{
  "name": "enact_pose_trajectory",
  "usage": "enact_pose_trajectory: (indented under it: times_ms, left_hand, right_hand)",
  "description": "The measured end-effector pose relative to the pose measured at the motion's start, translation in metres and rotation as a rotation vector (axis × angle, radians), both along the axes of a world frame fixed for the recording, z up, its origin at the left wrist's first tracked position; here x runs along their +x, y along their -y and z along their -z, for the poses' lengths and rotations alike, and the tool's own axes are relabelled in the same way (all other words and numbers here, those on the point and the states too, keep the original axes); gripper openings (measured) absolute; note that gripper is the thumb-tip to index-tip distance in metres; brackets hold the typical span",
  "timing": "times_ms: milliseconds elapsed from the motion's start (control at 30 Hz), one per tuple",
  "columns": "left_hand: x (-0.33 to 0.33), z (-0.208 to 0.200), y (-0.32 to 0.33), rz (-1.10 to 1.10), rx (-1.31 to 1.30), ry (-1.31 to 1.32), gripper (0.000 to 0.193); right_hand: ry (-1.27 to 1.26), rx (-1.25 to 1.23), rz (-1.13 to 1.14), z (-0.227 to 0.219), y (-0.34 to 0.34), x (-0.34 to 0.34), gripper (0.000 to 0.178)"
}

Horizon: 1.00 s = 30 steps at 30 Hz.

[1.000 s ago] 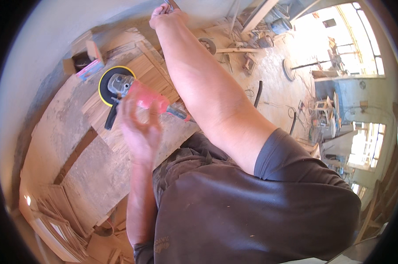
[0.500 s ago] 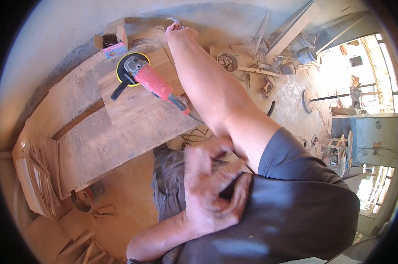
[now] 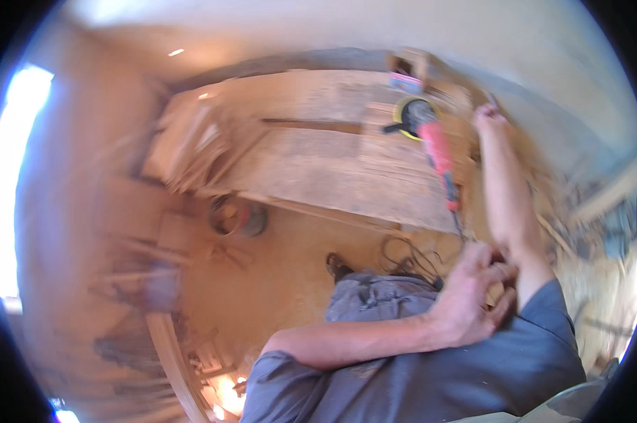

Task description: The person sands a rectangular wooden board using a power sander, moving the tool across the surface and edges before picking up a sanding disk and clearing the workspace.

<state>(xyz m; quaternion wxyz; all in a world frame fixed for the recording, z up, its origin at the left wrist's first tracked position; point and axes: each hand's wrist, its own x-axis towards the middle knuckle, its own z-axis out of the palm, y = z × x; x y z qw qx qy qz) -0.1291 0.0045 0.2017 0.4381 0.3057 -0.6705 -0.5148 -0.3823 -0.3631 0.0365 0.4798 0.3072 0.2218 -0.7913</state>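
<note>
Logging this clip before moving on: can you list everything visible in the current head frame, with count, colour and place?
Angle grinder: one, red body with yellow guard, lying on the workbench, upper right.
Workbench: one, bare worn wood, across the upper middle.
Small box: one, pinkish, at the back of the bench behind the grinder.
Round container: one, dark, on the floor below the bench.
Wood offcuts: several, pale, piled at the bench's left end; blurred.
Cable: one, dark, looped on the floor.
Shoe: one, dark.
Left hand: touching the right upper arm.
Right hand: resting at the bench's right end, nothing visibly held.
</note>
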Motion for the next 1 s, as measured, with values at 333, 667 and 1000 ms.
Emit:
enact_pose_trajectory:
  times_ms: [333, 667, 1000]
  left_hand:
    - [0.142, 0.000, -0.017, -0.143, -0.083, -0.062, 0.020]
    - [0.305, 0.004, 0.003, -0.423, -0.159, -0.162, 0.019]
    - [0.373, 0.022, 0.027, -0.324, 0.036, -0.128, 0.025]
  right_hand:
    - [0.007, 0.071, -0.164, 0.032, 0.053, 0.224, 0.030]
    - [-0.199, 0.136, -0.397, 0.023, 0.046, 0.502, 0.006]
    - [-0.381, 0.160, -0.621, 0.108, 0.033, 0.599, 0.017]
